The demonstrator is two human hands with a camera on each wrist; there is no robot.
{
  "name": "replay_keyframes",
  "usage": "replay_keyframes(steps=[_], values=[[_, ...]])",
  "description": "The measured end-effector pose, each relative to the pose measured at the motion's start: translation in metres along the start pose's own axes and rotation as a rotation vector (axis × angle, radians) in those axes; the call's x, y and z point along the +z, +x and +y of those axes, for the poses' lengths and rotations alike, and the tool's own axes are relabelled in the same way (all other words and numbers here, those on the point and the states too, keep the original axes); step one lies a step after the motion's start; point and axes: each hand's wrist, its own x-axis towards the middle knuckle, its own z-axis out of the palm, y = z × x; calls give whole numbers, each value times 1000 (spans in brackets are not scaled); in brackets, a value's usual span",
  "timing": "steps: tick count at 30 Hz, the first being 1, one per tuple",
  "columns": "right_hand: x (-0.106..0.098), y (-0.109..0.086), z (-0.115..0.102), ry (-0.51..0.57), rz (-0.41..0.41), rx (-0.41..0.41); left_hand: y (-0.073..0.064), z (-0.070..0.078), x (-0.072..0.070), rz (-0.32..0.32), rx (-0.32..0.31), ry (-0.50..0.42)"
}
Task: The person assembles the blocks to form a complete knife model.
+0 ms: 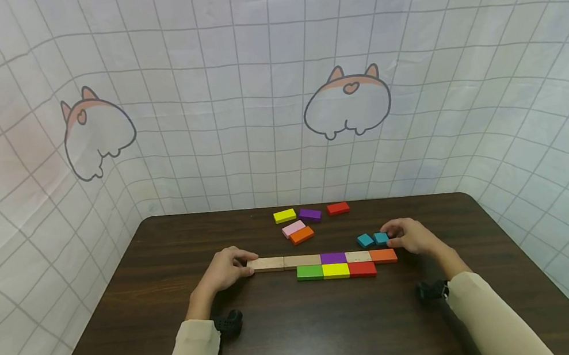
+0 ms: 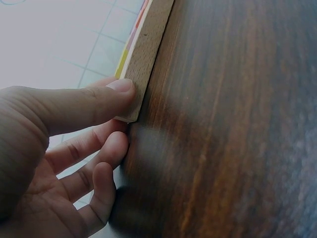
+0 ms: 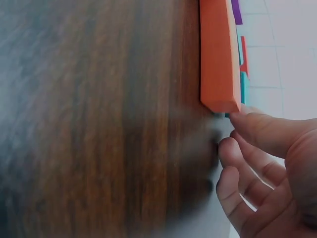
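Observation:
My left hand pinches the left end of a plain wooden block, thumb along its near side. That block leads a row: a second plain block, a purple block, a short plain block and an orange block. Against the row's near side lie green, yellow and red blocks. Behind the orange end, my right hand pinches the right blue block between thumb and index finger. Another blue block lies to its left.
Loose blocks lie farther back on the dark table: yellow, purple, red, pink and orange. A white gridded curtain hangs behind the table and along both sides.

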Motion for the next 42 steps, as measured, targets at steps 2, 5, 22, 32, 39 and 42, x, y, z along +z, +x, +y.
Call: replay_keyframes(steps=[2,5,22,32,39,42], values=[[-2,-5,1,-5,26,-2,1,0,0,-1,1,2],[-7,-15,0,-8,57,-8,1,0,0,-2,0,4],[4,-69,-11,36,64,-54,-1,-4,-4,-4,10,10],[15,-73,-21,40,7,-61,0,-5,-1,-5,14,2],[19,-73,-24,40,-7,-60,1,-3,0,-1,18,8],[19,-74,-24,38,-4,-67,1,-3,1,-5,20,9]])
